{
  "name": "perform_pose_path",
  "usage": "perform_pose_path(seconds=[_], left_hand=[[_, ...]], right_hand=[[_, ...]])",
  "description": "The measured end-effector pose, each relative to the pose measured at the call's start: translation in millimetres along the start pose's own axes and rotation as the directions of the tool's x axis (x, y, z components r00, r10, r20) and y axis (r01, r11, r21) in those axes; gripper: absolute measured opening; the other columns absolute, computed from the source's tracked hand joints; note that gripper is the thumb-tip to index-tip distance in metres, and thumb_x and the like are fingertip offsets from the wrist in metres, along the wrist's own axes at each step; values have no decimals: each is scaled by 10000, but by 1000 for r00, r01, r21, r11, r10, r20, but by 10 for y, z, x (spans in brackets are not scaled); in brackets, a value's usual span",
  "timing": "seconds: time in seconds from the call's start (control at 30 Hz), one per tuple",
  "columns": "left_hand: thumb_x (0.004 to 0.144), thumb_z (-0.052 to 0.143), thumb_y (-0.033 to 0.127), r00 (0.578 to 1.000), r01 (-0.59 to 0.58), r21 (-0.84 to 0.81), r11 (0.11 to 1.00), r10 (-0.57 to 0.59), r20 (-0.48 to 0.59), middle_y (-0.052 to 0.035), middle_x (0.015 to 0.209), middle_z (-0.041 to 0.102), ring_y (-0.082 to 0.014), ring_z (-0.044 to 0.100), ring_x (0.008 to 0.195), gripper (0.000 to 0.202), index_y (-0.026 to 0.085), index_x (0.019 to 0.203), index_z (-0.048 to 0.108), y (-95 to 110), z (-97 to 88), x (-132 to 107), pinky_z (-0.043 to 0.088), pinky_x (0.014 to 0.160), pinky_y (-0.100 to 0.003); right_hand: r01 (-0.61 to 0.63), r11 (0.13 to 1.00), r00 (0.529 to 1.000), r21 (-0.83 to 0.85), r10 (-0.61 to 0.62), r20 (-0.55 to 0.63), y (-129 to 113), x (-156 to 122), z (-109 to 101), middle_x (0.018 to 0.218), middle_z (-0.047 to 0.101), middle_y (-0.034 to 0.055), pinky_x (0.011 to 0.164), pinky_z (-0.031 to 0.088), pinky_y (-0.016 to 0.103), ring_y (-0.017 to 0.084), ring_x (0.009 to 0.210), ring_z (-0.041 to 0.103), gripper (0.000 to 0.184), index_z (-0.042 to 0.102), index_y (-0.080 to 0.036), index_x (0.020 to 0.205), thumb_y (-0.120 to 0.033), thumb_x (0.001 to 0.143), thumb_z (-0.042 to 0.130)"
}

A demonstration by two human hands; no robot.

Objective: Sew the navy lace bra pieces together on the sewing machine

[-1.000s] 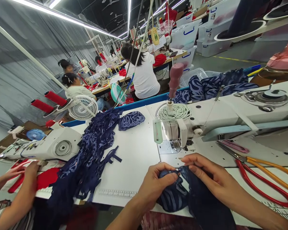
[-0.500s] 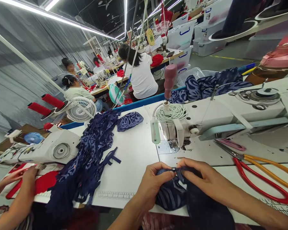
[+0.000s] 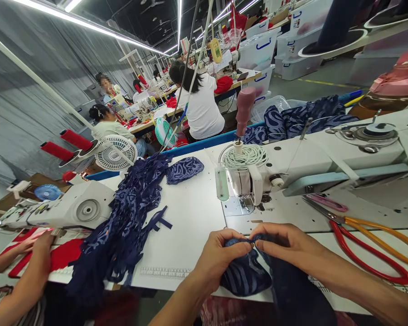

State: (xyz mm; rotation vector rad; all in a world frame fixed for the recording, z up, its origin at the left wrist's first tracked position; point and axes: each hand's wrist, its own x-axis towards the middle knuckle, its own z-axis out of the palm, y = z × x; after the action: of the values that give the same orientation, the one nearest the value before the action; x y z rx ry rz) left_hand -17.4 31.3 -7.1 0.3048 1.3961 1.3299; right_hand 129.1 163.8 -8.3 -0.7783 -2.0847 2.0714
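A navy patterned fabric piece (image 3: 246,274) hangs at the table's front edge, with a plain dark navy part (image 3: 292,285) beside it on the right. My left hand (image 3: 221,253) pinches the patterned cloth at its upper edge. Close against it, my right hand (image 3: 282,242) grips the top of the navy fabric between thumb and fingers. The thumbs almost meet, and the fabric edges between them are partly hidden. Just beyond the hands is the sewing machine's needle area (image 3: 246,203), with the cloth apart from it.
Large scissors (image 3: 343,222) with red and orange handles lie at right. A heap of navy fabric strips (image 3: 132,203) and a flat patterned piece (image 3: 185,170) lie left. A co-worker's hands (image 3: 41,242) handle red cloth (image 3: 66,256). A screwdriver (image 3: 245,111) stands upright on the machine.
My two hands have drawn slightly closer together, thumbs nearly touching over the fabric edges. The gap between the cloth parts has changed shape. The co-worker's hands have shifted slightly.
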Motion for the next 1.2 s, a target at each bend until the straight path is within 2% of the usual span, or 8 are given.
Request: perform_pose_path(seconds=[0.13,0.27,0.37,0.53,0.8,0.97,1.13,1.2], left_hand=[[527,954,392,1000,0,-17,1000,0,0,-11,700,670,-102,560,621,449,115,803,733,1,-14,5,405,612,-225],[543,945,382,1000,10,-28,1000,-9,25,-27,722,684,-110,573,630,438,109,820,743,2,-19,7,421,632,-235],[521,953,386,999,25,-26,999,-24,31,-31,725,688,-115,578,631,450,109,808,746,23,-13,4,428,641,-242],[487,960,403,999,34,-3,999,-34,22,-32,729,693,-119,579,640,479,108,811,765,58,-13,5,429,643,-240],[527,951,378,997,27,3,1000,-28,65,-25,744,705,-119,595,643,435,126,834,772,19,-48,28,454,648,-238],[499,960,389,997,37,7,999,-38,62,-19,731,694,-116,590,631,461,127,823,762,0,-52,46,451,631,-234],[492,957,462,998,-1,88,996,-4,59,-5,685,661,-109,552,599,506,137,827,762,46,-110,16,421,614,-244],[485,949,502,996,-31,143,989,19,84,-2,667,639,-109,528,590,522,140,810,760,97,-164,-19,400,601,-251]], right_hand=[[-73,990,997,122,76,-15,33,-3,11,795,695,0,624,467,251,179,736,608,402,748,-238,893,-608,737,757],[-150,961,977,233,180,-115,90,-8,29,942,758,53,636,531,292,245,829,684,537,761,-244,1001,-660,663,788],[-145,950,972,276,189,-141,117,-6,35,1004,769,65,692,567,320,275,902,704,537,770,-250,997,-651,641,810],[-167,945,969,280,210,-132,153,-4,19,1020,772,71,740,586,348,293,951,710,531,771,-252,1025,-635,660,807],[-157,958,968,242,197,-154,264,-13,1,1043,769,70,720,589,346,291,942,714,529,762,-258,1049,-637,681,789],[-195,943,966,269,233,-116,248,-21,0,1007,763,64,706,572,323,269,905,705,576,746,-254,1103,-639,678,798],[-84,986,996,144,85,-2,140,-8,61,869,739,32,715,564,323,260,835,689,452,745,-262,965,-661,754,717],[8,999,999,53,-6,-47,189,31,105,840,733,43,739,575,360,300,850,691,430,747,-279,919,-675,761,689]])
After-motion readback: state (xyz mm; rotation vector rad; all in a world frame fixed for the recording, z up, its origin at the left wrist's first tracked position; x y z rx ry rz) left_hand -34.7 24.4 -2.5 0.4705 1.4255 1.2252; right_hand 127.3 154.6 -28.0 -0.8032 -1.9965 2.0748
